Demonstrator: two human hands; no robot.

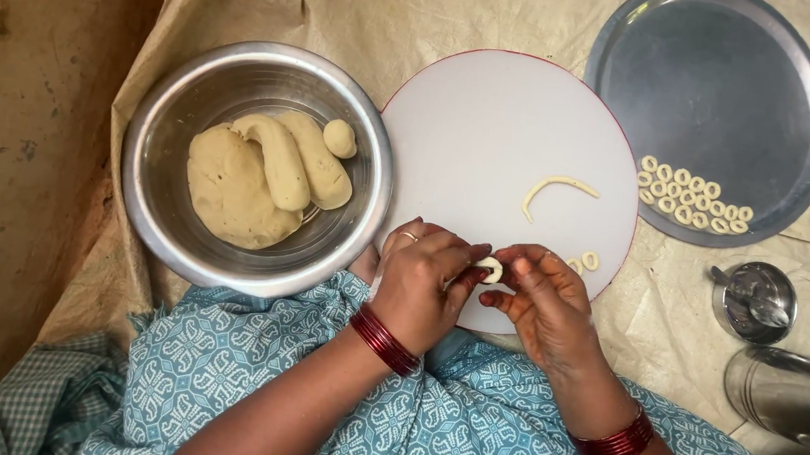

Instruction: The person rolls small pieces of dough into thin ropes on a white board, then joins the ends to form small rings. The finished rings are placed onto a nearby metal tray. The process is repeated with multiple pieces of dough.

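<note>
small dough ring being pinched between both hands

the dough ring [490, 269] is sitting between the two hands, just above the near edge of the white round board [488, 129]. the left hand [420, 290] and right hand [542, 299] are both pinching it, fingers [464, 260] pressed together on either side. a thin dough strip [555, 189] is lying further out on the board, its long axis running left to right, nearer the right hand. finished rings [692, 198] are resting on the steel plate [719, 78]; the dough lump [256, 179] is filling the steel bowl [150, 143].

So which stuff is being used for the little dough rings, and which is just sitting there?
In use:
- left hand and right hand, pinching a small dough ring
- white round board
- dough strip
- bowl of dough
- steel plate with finished rings

Lying about:
- small steel cup with spoon
- steel container
</note>
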